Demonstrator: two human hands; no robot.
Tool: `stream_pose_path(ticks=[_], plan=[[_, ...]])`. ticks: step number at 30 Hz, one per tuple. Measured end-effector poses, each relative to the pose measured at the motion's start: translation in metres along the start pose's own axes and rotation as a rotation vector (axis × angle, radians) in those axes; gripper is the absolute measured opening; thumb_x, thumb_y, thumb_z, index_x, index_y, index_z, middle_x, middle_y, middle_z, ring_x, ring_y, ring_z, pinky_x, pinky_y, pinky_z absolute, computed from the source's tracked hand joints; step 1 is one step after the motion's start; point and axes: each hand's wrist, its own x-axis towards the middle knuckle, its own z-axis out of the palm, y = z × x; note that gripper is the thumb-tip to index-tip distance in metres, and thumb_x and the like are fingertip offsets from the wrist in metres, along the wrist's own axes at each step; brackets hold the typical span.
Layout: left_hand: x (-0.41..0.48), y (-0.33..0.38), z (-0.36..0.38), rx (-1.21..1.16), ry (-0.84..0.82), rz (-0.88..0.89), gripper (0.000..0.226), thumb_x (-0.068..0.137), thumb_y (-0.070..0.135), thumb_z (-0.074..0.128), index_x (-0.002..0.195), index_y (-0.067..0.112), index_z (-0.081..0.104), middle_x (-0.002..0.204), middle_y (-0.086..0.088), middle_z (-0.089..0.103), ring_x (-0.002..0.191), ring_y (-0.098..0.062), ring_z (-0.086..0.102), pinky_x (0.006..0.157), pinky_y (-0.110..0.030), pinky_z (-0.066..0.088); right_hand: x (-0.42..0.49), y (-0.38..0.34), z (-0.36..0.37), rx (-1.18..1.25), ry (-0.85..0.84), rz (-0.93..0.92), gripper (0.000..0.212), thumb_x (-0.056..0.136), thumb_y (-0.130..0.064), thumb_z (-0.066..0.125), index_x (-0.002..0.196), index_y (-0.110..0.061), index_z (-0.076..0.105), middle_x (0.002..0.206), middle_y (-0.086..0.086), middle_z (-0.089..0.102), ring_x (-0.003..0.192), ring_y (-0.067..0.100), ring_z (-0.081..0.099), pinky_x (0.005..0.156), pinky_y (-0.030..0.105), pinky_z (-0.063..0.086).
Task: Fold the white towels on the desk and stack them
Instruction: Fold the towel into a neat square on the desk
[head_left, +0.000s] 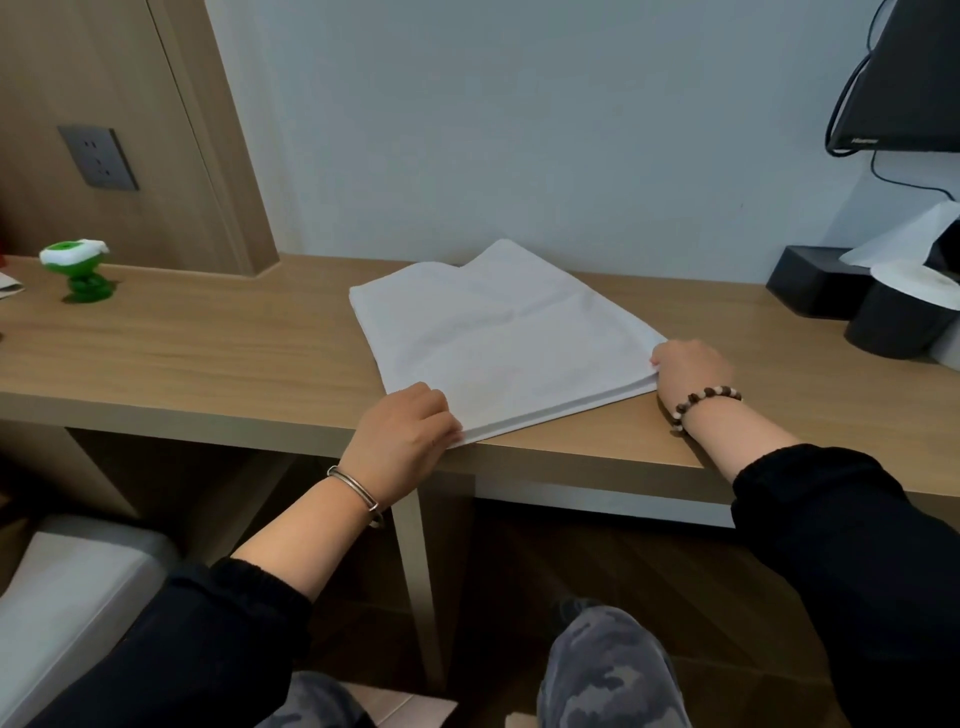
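Towel (498, 338) work sits at the middle of the desk (208, 353): a white cloth lies flat and skewed to the desk's front edge, its far end reaching the wall and its near edge showing more than one layer. Whether that is one towel doubled over or several laid together cannot be told.

Far left on the desk stands a small green figure (78, 270), well apart from the cloth and out of the way of any fold. A wall socket (98, 158) is set in the wood panel above it.

Next comes the left hand (410, 431), at the near-left corner, right where the cloth meets the desk's front edge. Its fingers are curled over and pinch the layers together. The likely reason is to keep the edges matched so the layers do not slide apart.

Across the near edge, the right hand (691, 374) grips the near-right corner in the same way, fingers curled and thumb against the cloth. With both near corners held, the edge between them is drawn straight — a sensible hold for carrying that edge over to the far end, which looks like the next fold.

At the far right a black box (810, 280) and a black cylinder (904, 322) stand near the wall, close to the towel's right side but not touching it. No finished stack is in view, so the task seems early.
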Motion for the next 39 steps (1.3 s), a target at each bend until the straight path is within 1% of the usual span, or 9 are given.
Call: stream_pose_path(ticks=[6,11,16,20,23,26,29,34,39], plan=[[-0.014,0.001,0.001,0.040,-0.042,0.053,0.015,0.066,0.006,0.082,0.073,0.004,0.069,0.067,-0.008,0.057,0.056,-0.027,0.054,0.041,-0.029,0.042,0.001,-0.002,0.003,-0.019,0.017,0.034,0.030,0.096,-0.003,0.036,0.099,-0.010,0.066,0.091,0.007,0.064,0.073,0.021,0.052,0.062,0.028,0.042],[-0.010,-0.005,-0.007,0.142,-0.083,0.055,0.014,0.064,-0.003,0.076,0.065,0.005,0.065,0.061,-0.007,0.054,0.051,-0.026,0.049,0.038,-0.027,0.035,-0.001,0.004,0.004,0.140,0.001,0.005,0.033,0.095,-0.005,0.039,0.112,-0.014,0.066,0.106,0.009,0.064,0.093,0.025,0.060,0.072,0.030,0.047],[-0.002,-0.016,-0.013,0.114,-0.215,-0.210,0.023,0.078,0.019,0.064,0.062,0.016,0.048,0.059,0.004,0.046,0.057,-0.022,0.049,0.050,-0.023,0.024,-0.004,0.017,0.008,0.490,0.068,0.137,0.032,0.087,-0.013,0.055,0.118,-0.015,0.056,0.122,0.010,0.049,0.116,0.029,0.043,0.092,0.041,0.041],[0.022,-0.007,0.001,0.186,-0.230,-0.408,0.042,0.096,0.034,0.039,0.058,0.016,0.043,0.056,0.004,0.040,0.055,-0.018,0.043,0.050,-0.028,0.024,-0.009,0.019,0.006,0.551,-0.003,0.199,0.007,0.090,-0.016,0.053,0.097,-0.018,0.055,0.103,0.006,0.056,0.095,0.024,0.051,0.075,0.034,0.042],[0.036,0.006,0.013,0.168,-0.314,-0.418,0.039,0.096,0.041,0.038,0.064,0.019,0.041,0.061,0.005,0.042,0.059,-0.016,0.045,0.053,-0.027,0.034,-0.010,0.023,0.004,0.529,0.055,0.131,0.019,0.087,0.000,0.050,0.080,-0.017,0.050,0.089,0.003,0.050,0.084,0.023,0.052,0.068,0.031,0.039],[0.031,0.007,0.017,0.097,-0.364,-0.356,0.035,0.091,0.051,0.046,0.069,0.025,0.039,0.068,0.008,0.045,0.061,-0.009,0.042,0.050,-0.022,0.028,-0.016,0.028,0.002,0.454,0.082,0.120,0.023,0.084,0.002,0.051,0.072,-0.017,0.048,0.089,0.005,0.048,0.082,0.023,0.050,0.068,0.031,0.039],[0.022,0.001,0.013,-0.003,-0.337,-0.296,0.023,0.090,0.045,0.053,0.080,0.025,0.048,0.075,0.011,0.046,0.069,-0.009,0.043,0.057,-0.023,0.034,-0.021,0.028,0.002,0.311,0.142,0.025,0.015,0.084,-0.003,0.055,0.085,-0.017,0.053,0.100,0.004,0.049,0.093,0.021,0.046,0.080,0.033,0.040],[0.022,-0.005,0.004,-0.099,-0.373,-0.286,0.008,0.090,0.030,0.058,0.090,0.023,0.062,0.082,0.012,0.050,0.075,-0.008,0.047,0.065,-0.021,0.038,-0.022,0.020,-0.003,0.371,0.195,-0.210,0.036,0.085,0.003,0.054,0.114,-0.017,0.059,0.122,0.002,0.051,0.117,0.021,0.042,0.102,0.036,0.031],[0.028,-0.009,-0.001,-0.120,-0.422,-0.356,0.008,0.089,0.017,0.059,0.089,0.018,0.067,0.090,0.006,0.061,0.083,-0.014,0.055,0.070,-0.022,0.038,-0.028,-0.002,-0.010,0.361,0.031,-0.461,0.031,0.090,-0.001,0.051,0.114,-0.015,0.065,0.124,0.002,0.058,0.118,0.020,0.049,0.098,0.024,0.031]])
